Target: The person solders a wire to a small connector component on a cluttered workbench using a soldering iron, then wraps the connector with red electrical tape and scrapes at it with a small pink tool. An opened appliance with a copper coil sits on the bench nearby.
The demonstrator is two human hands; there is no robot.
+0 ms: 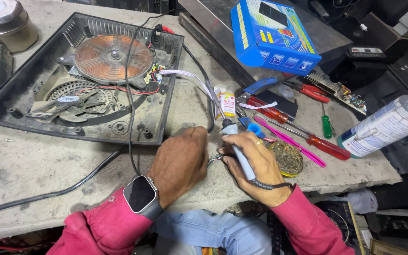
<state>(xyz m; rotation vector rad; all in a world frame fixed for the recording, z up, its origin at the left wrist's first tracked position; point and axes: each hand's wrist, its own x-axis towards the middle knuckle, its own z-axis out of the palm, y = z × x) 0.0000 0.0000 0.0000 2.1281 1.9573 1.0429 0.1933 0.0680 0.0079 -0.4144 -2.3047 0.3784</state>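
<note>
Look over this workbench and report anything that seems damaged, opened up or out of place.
The black cooker base lies open, without its top, baring the copper coil and fan. A white ribbon cable trails loose from it toward the hands. The right hand holds a soldering iron; the left hand rests beside.

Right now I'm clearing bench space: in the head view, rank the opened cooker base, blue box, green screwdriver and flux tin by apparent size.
1. opened cooker base
2. blue box
3. flux tin
4. green screwdriver, though nearly as long as the tin is wide.
</note>
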